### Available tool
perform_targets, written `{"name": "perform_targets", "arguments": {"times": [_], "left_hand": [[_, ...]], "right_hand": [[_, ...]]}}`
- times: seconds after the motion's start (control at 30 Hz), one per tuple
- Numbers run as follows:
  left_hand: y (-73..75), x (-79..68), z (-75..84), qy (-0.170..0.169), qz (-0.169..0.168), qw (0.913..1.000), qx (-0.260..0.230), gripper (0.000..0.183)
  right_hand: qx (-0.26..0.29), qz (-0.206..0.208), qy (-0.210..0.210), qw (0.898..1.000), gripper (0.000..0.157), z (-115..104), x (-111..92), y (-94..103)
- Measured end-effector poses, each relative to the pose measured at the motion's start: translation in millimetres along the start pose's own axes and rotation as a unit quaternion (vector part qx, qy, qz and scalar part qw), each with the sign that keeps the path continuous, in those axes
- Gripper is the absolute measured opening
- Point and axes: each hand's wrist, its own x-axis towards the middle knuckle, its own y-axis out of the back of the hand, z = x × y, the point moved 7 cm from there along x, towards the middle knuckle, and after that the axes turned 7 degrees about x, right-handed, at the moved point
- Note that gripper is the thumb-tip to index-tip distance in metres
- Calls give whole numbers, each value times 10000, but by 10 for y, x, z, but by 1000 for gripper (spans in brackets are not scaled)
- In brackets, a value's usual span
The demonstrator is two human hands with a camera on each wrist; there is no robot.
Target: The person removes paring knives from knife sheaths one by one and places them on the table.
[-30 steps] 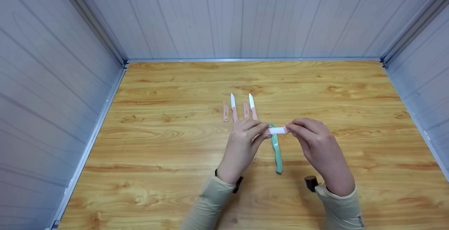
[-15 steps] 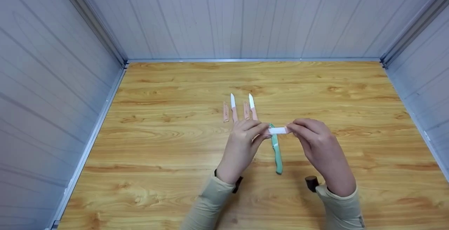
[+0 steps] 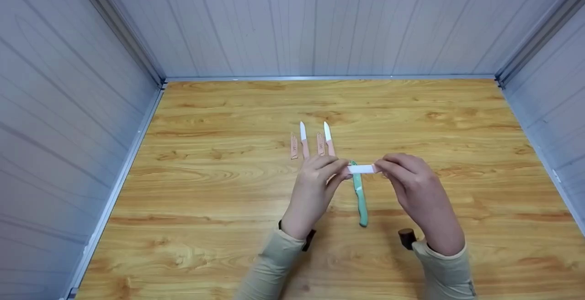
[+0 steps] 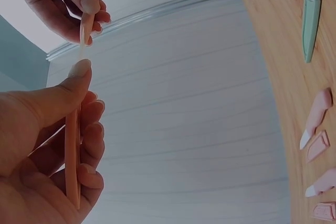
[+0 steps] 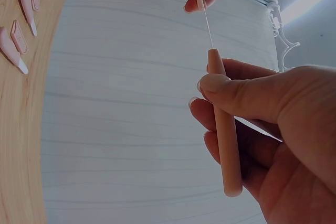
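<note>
Above the table, my right hand (image 3: pixel 418 190) grips the pink handle (image 5: pixel 227 140) of a knife, whose white blade (image 3: pixel 361 169) points toward my left hand (image 3: pixel 313 190). That left hand holds a thin pink blade sheath (image 4: pixel 72 156) between thumb and fingers. The blade's tip end is hidden at the sheath's mouth; a bare stretch of blade shows between the hands. Under them on the wood lies a green knife (image 3: pixel 361 204), its blade in a green sheath (image 4: pixel 311 27).
Beyond my hands two pink-handled knives with bare white blades lie side by side, the left knife (image 3: pixel 303 135) and the right knife (image 3: pixel 328 135). Left of each lies a pink sheath, one (image 3: pixel 294 145) and another (image 3: pixel 321 144). Pale panel walls (image 3: pixel 292 25) enclose the wooden table (image 3: pixel 205 190).
My hands have drawn very slightly apart, and a little more white blade shows between them. The knives and sheaths on the table lie as before.
</note>
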Motion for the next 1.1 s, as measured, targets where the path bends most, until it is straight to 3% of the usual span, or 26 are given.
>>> {"name": "perform_targets", "arguments": {"times": [0.53, 0.83, 1.1], "left_hand": [[-9, 10, -26, 66, -25, 10000, 5, 24], [75, 13, -93, 122, 215, 9997, 43, 24], [75, 8, -98, 96, 211, 9997, 53, 26]], "right_hand": [[23, 40, -14, 10000, 29, 28, 1, 25], [-55, 200, -198, 9996, 26, 86, -23, 94], [-27, 175, -303, 9994, 25, 108, -36, 105]]}}
